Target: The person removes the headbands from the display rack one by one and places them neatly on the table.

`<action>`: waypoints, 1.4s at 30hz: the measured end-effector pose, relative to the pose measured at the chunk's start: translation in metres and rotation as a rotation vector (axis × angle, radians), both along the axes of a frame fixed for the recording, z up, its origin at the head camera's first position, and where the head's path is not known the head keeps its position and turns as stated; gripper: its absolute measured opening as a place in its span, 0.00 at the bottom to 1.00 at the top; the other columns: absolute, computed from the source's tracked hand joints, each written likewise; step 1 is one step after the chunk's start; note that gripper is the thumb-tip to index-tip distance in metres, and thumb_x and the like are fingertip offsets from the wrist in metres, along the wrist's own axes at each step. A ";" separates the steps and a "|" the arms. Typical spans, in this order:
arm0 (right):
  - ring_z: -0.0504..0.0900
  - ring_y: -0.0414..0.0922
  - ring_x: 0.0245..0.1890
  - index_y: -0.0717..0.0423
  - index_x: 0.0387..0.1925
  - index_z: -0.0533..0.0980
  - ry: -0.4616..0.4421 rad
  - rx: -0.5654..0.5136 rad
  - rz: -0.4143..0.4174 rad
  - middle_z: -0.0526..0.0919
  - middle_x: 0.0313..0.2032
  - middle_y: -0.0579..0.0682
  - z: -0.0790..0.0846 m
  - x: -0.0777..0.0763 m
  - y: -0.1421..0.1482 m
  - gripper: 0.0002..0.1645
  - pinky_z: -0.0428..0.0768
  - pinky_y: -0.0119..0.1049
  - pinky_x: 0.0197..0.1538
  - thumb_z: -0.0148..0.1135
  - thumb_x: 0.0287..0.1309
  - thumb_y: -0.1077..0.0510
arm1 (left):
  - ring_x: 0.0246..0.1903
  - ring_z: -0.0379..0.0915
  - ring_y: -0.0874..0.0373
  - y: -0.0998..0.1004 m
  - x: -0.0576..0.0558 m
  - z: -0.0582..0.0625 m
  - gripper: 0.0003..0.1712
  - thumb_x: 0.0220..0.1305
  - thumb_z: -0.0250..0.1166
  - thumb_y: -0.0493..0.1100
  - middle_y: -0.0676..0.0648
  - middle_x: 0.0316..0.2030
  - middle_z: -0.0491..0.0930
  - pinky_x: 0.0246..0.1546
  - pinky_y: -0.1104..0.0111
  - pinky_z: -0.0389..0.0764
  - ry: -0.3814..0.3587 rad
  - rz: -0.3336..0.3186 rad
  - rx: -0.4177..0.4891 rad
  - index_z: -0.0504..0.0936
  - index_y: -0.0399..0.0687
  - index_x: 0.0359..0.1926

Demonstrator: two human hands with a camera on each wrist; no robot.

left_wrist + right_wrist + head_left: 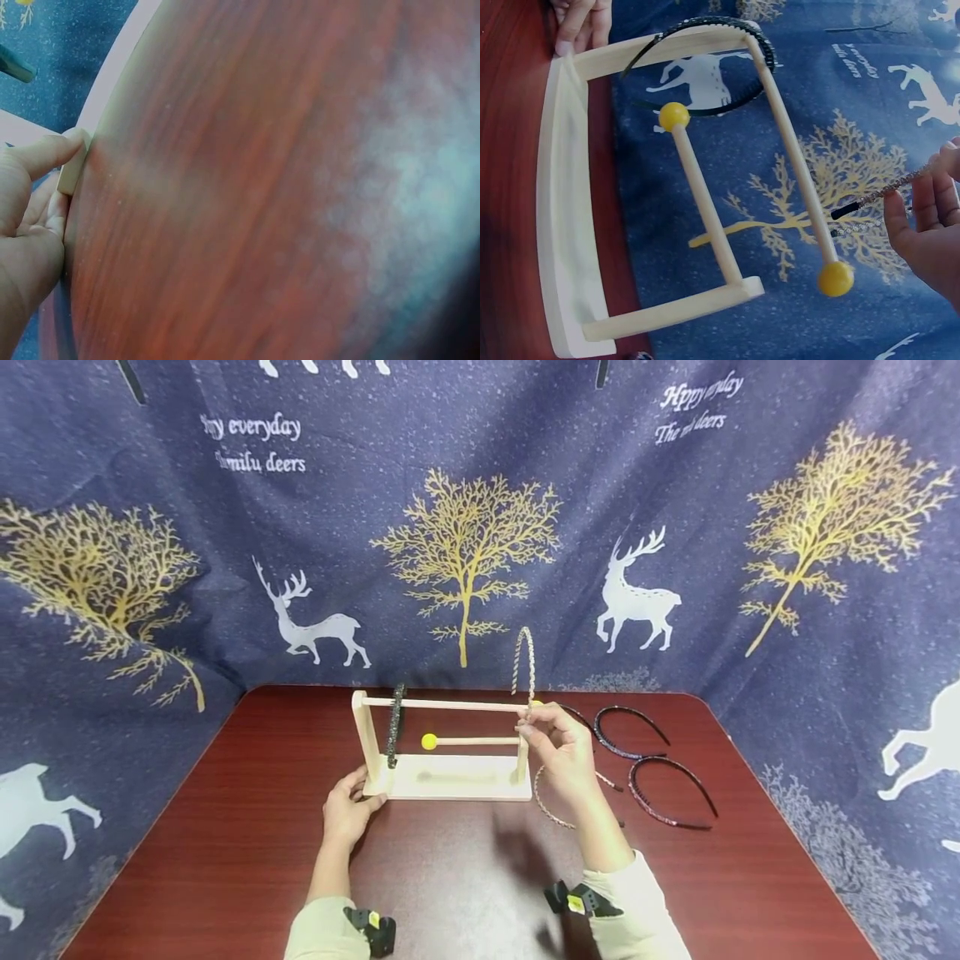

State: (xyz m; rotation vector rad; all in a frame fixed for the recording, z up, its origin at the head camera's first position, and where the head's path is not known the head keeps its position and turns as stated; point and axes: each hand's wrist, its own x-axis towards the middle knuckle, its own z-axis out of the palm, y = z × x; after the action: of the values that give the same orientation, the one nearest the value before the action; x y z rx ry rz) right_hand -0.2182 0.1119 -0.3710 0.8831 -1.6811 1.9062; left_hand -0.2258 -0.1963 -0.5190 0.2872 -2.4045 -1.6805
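Note:
A light wooden headband stand (408,787) has two horizontal rods with yellow ball ends. My left hand (348,808) grips the left end of its base, thumb on top, which the left wrist view also shows. A black headband (394,727) hangs on the upper rod (465,704) near the left post. By that rod's right end, my right hand (564,756) pinches a beaded, light-coloured headband (532,662) near its lower end, its arch standing upright. In the right wrist view this headband's dark tips (845,212) are close beside the upper rod, near its yellow ball (835,278).
Several more headbands lie on the red-brown table at the right: a dark one (617,752) behind, a purplish one (651,810) in front, and a light braided one (551,815) partly behind my right hand. A blue cloth (465,443) with deer and trees hangs behind the table.

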 end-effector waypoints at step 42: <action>0.77 0.42 0.33 0.75 0.36 0.76 -0.113 0.431 0.372 0.78 0.30 0.63 -0.028 0.046 -0.006 0.10 0.79 0.34 0.35 0.57 0.49 0.78 | 0.50 0.71 0.43 0.002 0.001 -0.001 0.37 0.45 0.70 0.27 0.32 0.49 0.74 0.54 0.58 0.72 0.042 0.030 -0.032 0.70 0.32 0.59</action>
State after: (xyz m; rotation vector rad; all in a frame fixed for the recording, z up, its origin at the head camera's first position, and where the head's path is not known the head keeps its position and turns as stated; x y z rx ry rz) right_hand -0.1717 0.1054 -0.3988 1.3544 -2.1694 1.8737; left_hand -0.2252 -0.1943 -0.5203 0.2791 -2.3827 -1.6180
